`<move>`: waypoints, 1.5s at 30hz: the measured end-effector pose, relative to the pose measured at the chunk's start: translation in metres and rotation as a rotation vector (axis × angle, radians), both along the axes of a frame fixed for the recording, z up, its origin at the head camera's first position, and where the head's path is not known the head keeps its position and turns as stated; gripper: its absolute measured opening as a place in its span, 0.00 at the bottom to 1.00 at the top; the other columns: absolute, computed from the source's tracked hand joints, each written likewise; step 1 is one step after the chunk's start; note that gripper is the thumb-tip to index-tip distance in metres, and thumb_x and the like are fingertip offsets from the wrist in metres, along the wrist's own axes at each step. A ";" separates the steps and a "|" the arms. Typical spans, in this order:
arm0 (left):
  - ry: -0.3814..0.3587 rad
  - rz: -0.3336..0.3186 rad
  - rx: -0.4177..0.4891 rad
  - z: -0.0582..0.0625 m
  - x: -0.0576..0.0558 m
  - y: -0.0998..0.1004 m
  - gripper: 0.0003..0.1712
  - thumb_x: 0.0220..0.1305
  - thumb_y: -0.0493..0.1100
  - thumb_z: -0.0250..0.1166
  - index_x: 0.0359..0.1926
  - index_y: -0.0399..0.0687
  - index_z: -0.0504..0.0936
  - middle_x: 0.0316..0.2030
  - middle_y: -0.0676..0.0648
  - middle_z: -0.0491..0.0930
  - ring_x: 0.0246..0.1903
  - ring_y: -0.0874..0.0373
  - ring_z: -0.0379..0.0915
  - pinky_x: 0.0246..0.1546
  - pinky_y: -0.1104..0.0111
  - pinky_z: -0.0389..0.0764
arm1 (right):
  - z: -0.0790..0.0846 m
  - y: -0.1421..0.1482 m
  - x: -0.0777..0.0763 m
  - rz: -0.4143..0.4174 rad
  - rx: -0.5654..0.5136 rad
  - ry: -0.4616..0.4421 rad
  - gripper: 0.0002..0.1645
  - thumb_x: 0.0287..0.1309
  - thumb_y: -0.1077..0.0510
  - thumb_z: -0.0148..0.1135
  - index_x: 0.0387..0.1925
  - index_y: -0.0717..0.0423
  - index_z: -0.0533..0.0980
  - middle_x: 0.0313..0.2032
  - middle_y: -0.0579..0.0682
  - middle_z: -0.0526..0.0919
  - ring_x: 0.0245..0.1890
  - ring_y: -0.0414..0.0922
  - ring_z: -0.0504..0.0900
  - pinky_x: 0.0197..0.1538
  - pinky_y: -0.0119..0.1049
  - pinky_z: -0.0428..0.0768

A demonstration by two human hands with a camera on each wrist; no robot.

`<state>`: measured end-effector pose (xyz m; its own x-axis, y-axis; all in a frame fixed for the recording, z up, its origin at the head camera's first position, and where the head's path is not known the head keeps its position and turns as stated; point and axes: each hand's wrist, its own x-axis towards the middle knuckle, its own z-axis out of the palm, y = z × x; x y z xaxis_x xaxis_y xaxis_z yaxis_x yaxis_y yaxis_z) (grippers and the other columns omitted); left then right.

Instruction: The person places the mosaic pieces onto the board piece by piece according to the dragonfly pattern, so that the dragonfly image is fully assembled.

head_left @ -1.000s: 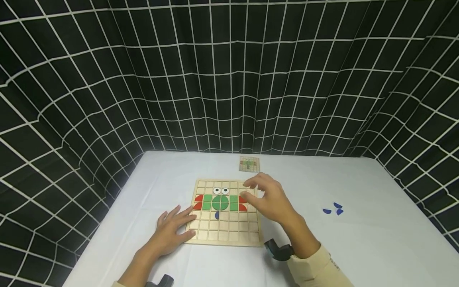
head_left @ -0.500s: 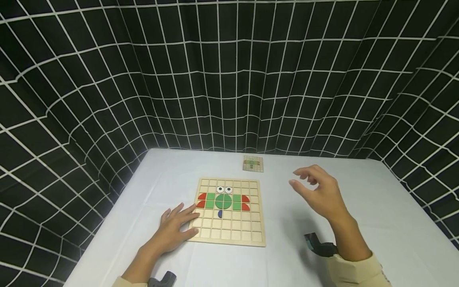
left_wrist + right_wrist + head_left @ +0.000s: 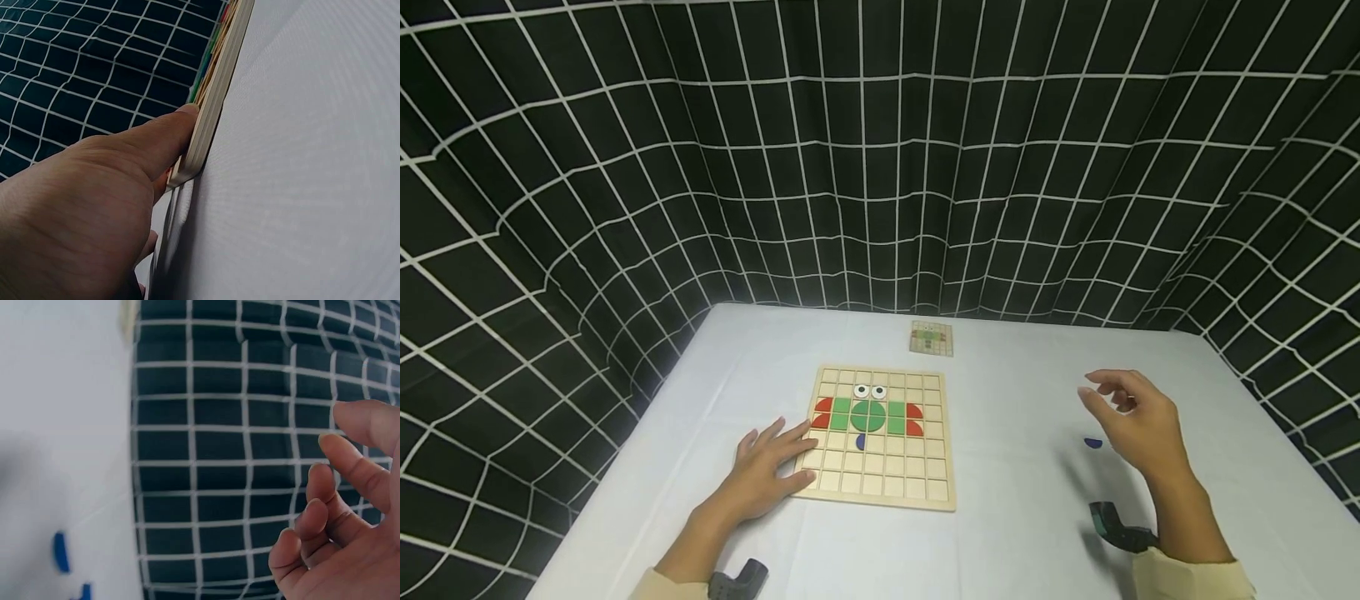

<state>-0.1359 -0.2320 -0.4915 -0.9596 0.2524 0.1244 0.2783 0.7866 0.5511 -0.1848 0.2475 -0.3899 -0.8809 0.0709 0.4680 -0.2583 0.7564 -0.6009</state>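
My left hand (image 3: 767,475) rests on the left edge of a wooden grid board (image 3: 895,492), its fingers spread; in the left wrist view the thumb lies on the board's edge (image 3: 215,100). Set in the board are a green circle (image 3: 868,416), green squares, red quarter pieces (image 3: 913,427), two white eye pieces (image 3: 878,392) and one blue half-round piece (image 3: 861,442). My right hand (image 3: 1146,425) hovers over the right side of the table, fingers loosely bent and nothing in them. A loose blue piece (image 3: 1093,443) lies below it; the right wrist view shows blue pieces (image 3: 61,552) on the white cloth.
A small pattern card (image 3: 932,338) with a similar picture lies behind the board. White cloth (image 3: 1015,358) covers the table. A black curtain (image 3: 925,167) with a white grid surrounds the back and sides. Each wrist wears a dark camera mount (image 3: 1120,527).
My right hand has moved from over the board's right side to the right, above the loose blue pieces. The left hand stays on the board's edge.
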 end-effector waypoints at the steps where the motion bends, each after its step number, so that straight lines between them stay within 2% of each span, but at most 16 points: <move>1: -0.002 0.001 0.000 0.000 0.000 0.000 0.29 0.57 0.56 0.69 0.59 0.55 0.79 0.68 0.54 0.64 0.71 0.43 0.46 0.66 0.43 0.33 | -0.003 0.004 0.000 -0.017 -0.003 -0.019 0.15 0.60 0.55 0.66 0.45 0.60 0.80 0.35 0.53 0.78 0.34 0.46 0.69 0.33 0.31 0.69; 5: -0.016 0.002 -0.007 0.001 -0.001 0.000 0.29 0.57 0.57 0.69 0.59 0.55 0.79 0.68 0.54 0.63 0.71 0.44 0.45 0.66 0.43 0.33 | -0.020 0.016 -0.001 -0.076 -0.033 -0.089 0.17 0.62 0.52 0.63 0.45 0.60 0.80 0.35 0.53 0.77 0.33 0.45 0.67 0.26 0.35 0.68; 10: -0.015 -0.001 -0.011 0.001 -0.001 0.000 0.29 0.57 0.57 0.68 0.59 0.55 0.79 0.69 0.54 0.63 0.71 0.44 0.44 0.66 0.43 0.33 | -0.041 0.029 -0.002 -0.123 -0.063 -0.143 0.19 0.63 0.48 0.61 0.44 0.60 0.79 0.32 0.52 0.76 0.33 0.44 0.67 0.26 0.42 0.68; 15: -0.014 -0.005 -0.013 0.000 -0.001 -0.002 0.30 0.58 0.59 0.68 0.60 0.56 0.78 0.69 0.54 0.63 0.71 0.44 0.44 0.66 0.43 0.33 | -0.057 0.037 -0.003 -0.119 -0.024 -0.194 0.18 0.63 0.49 0.61 0.43 0.61 0.80 0.31 0.52 0.78 0.34 0.44 0.69 0.27 0.36 0.69; 18: -0.010 -0.003 -0.008 0.001 -0.001 -0.003 0.30 0.58 0.58 0.68 0.60 0.56 0.78 0.69 0.54 0.62 0.71 0.44 0.44 0.66 0.42 0.33 | -0.064 0.040 -0.006 -0.091 0.025 -0.198 0.17 0.62 0.51 0.63 0.41 0.62 0.80 0.29 0.51 0.79 0.31 0.45 0.71 0.26 0.33 0.69; 21: -0.002 -0.002 -0.001 0.000 -0.001 -0.003 0.29 0.57 0.57 0.69 0.60 0.56 0.79 0.69 0.54 0.63 0.71 0.43 0.44 0.66 0.43 0.33 | -0.070 0.042 -0.008 -0.070 0.088 -0.217 0.16 0.61 0.54 0.64 0.41 0.64 0.80 0.27 0.51 0.78 0.27 0.46 0.73 0.24 0.35 0.71; 27: 0.000 -0.004 0.005 -0.002 -0.002 -0.003 0.30 0.57 0.58 0.69 0.59 0.56 0.79 0.69 0.54 0.63 0.71 0.44 0.44 0.66 0.43 0.32 | -0.079 0.042 -0.008 -0.075 0.170 -0.313 0.20 0.59 0.54 0.64 0.44 0.67 0.77 0.29 0.55 0.79 0.30 0.54 0.77 0.29 0.49 0.77; 30: -0.001 -0.007 -0.003 -0.004 -0.002 -0.003 0.30 0.57 0.59 0.68 0.59 0.57 0.79 0.69 0.55 0.62 0.71 0.44 0.44 0.66 0.43 0.33 | -0.083 0.042 -0.007 -0.073 0.193 -0.326 0.22 0.58 0.54 0.66 0.46 0.68 0.75 0.31 0.59 0.79 0.34 0.59 0.78 0.33 0.55 0.77; 39: 0.009 -0.013 -0.001 -0.002 -0.001 -0.002 0.29 0.57 0.56 0.69 0.59 0.55 0.79 0.69 0.54 0.63 0.70 0.42 0.46 0.65 0.41 0.34 | -0.087 0.037 -0.006 -0.019 0.171 -0.320 0.21 0.57 0.59 0.66 0.51 0.62 0.75 0.41 0.64 0.80 0.43 0.63 0.78 0.42 0.59 0.77; 45: 0.000 -0.009 -0.007 -0.002 -0.001 -0.002 0.29 0.57 0.57 0.69 0.59 0.55 0.79 0.69 0.54 0.63 0.71 0.43 0.45 0.66 0.43 0.33 | -0.087 0.037 -0.006 0.022 0.142 -0.354 0.23 0.58 0.59 0.66 0.54 0.61 0.74 0.47 0.66 0.79 0.49 0.67 0.75 0.49 0.61 0.75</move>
